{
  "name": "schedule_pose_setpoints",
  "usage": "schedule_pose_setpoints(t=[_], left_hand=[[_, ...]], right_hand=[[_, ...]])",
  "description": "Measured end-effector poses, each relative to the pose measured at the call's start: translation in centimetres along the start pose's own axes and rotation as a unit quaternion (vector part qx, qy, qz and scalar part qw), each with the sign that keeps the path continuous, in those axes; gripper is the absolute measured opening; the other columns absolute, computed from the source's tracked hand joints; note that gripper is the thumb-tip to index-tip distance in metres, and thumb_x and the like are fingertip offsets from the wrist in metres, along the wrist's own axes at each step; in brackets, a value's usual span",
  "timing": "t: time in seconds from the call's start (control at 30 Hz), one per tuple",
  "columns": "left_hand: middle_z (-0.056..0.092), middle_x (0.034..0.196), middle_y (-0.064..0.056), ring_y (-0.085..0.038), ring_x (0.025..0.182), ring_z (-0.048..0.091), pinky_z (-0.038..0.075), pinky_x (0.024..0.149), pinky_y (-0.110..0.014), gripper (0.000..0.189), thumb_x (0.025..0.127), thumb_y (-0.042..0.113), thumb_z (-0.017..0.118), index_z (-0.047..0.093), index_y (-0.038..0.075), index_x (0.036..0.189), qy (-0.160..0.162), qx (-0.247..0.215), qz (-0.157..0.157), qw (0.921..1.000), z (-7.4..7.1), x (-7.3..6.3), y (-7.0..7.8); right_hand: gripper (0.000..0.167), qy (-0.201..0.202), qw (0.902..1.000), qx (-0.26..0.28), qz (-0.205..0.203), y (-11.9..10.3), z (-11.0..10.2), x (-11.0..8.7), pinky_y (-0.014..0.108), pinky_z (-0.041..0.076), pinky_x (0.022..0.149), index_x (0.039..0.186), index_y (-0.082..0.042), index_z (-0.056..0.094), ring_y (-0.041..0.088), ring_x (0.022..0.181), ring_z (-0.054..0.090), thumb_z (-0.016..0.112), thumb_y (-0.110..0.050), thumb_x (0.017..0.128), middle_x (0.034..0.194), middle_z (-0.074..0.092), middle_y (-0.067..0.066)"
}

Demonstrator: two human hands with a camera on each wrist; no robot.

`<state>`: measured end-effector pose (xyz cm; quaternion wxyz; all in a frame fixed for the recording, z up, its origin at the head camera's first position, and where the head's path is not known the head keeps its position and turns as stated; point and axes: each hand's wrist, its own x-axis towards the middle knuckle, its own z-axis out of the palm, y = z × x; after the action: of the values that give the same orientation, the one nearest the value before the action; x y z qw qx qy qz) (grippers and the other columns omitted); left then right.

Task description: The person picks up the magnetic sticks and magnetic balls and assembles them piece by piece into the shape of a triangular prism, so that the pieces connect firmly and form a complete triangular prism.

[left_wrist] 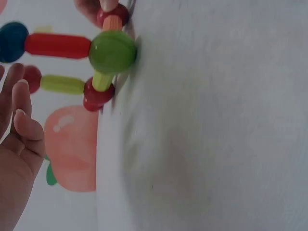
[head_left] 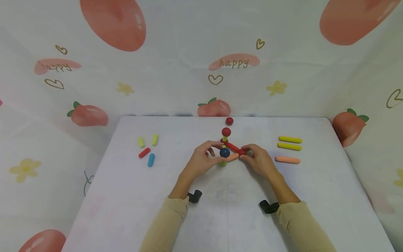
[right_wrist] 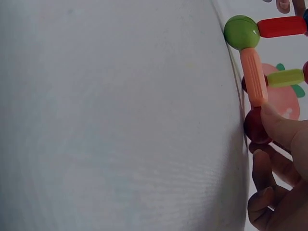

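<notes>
A frame of coloured rods and balls stands mid-table. From its green ball, an upright red rod rises to a blue ball. An orange rod joins the green ball to a red ball on the right. Behind, an upright yellow-green rod carries another red ball. My left hand has thumb and forefinger about the blue ball, pinching it; the exact contact is partly hidden. With thumb and fingers, my right hand pinches the right-hand red ball at the orange rod's end.
A loose red ball lies near the back edge. Several short rods, including a blue one and a red one, lie at left. Two long yellow rods and an orange one lie at right. A printed cloth hangs behind.
</notes>
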<state>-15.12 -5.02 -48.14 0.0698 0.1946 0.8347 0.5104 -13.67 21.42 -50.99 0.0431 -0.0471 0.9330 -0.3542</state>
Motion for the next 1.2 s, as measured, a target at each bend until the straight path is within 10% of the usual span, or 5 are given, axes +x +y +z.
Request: schedule_pose_setpoints(t=[0.2,0.5,0.9,1.2], left_hand=[[0.072,0.116,0.002,-0.016,0.089,0.058,0.049,0.079,-0.028,0.033,0.098,0.02,0.067,0.065,0.019,0.131,0.038,0.023,-0.05,0.9977,-0.9,2.2,-1.8],[0.067,0.131,-0.001,-0.021,0.11,0.06,0.051,0.104,-0.042,0.032,0.097,0.02,0.069,0.065,0.019,0.129,-0.061,0.105,-0.108,0.9866,-0.3,5.5,-3.3],[0.071,0.124,-0.002,-0.021,0.123,0.061,0.046,0.113,-0.045,0.026,0.095,0.026,0.073,0.07,0.017,0.12,-0.051,0.127,-0.106,0.9849,-0.8,5.4,-3.0],[0.074,0.103,0.001,-0.02,0.098,0.064,0.054,0.091,-0.041,0.028,0.088,0.035,0.08,0.072,0.017,0.106,0.018,0.137,-0.165,0.9765,-0.5,3.3,-2.7]], right_hand=[[0.041,0.015,0.9989,-0.024,-0.038,-0.2,0.4,0.4,0.034,0.044,0.075,0.134,-0.01,0.066,0.023,0.087,0.054,0.073,-0.022,0.095,0.114,0.065,0.012],[0.038,0.033,0.999,0.012,0.028,-2.0,2.0,-0.7,0.033,0.049,0.073,0.127,-0.003,0.057,0.023,0.084,0.058,0.07,-0.021,0.096,0.108,0.065,0.014],[0.037,-0.011,0.9987,0.045,0.022,-5.3,4.5,-2.4,0.029,0.045,0.065,0.103,-0.014,0.06,0.016,0.076,0.056,0.083,-0.036,0.085,0.087,0.063,0.002],[0.026,0.013,0.9996,0.025,0.001,-3.7,2.7,-1.2,0.048,0.057,0.087,0.116,-0.007,0.067,0.028,0.1,0.068,0.074,-0.019,0.093,0.115,0.071,0.012]])
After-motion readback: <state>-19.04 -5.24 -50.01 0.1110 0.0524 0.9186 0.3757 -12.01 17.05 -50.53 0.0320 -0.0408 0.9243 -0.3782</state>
